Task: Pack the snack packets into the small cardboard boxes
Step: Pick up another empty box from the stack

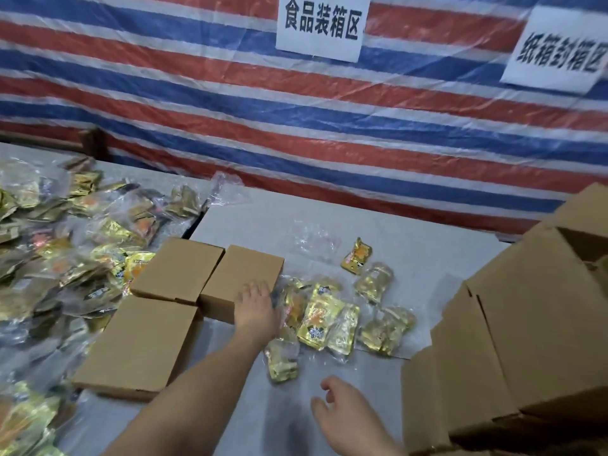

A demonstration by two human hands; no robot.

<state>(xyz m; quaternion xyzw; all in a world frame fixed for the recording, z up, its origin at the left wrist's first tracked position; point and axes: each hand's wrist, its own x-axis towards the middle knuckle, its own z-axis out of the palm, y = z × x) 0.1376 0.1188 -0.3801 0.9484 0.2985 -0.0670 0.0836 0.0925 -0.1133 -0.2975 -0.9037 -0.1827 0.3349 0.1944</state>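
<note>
Three closed small cardboard boxes lie on the grey table: one at the back left (179,269), one beside it (241,279), and a bigger-looking one in front (138,343). My left hand (255,306) rests with straight fingers on the near right corner of the middle box. Several gold snack packets (320,322) lie loose just right of that hand, and a single packet (356,255) sits farther back. My right hand (348,419) hovers low over the table with relaxed fingers, holding nothing.
A large heap of gold packets in clear bags (56,245) fills the left side. Stacked empty cardboard boxes (513,340) stand at the right. A striped tarp (230,110) with two white paper signs hangs behind the table (411,245).
</note>
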